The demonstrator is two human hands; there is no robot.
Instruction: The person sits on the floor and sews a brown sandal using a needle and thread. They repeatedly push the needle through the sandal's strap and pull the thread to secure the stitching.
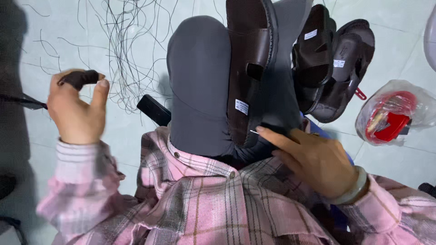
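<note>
A dark brown leather sandal is clamped upright between grey-trousered knees. At its heel a needle is pinched by the right hand; left of the sandal, a dark handle is gripped in the closed left hand. Thread should be drawn taut and straight. A small white rectangular label is stuck low on the sandal; similar labels mark the sandal pair to its right.
</note>
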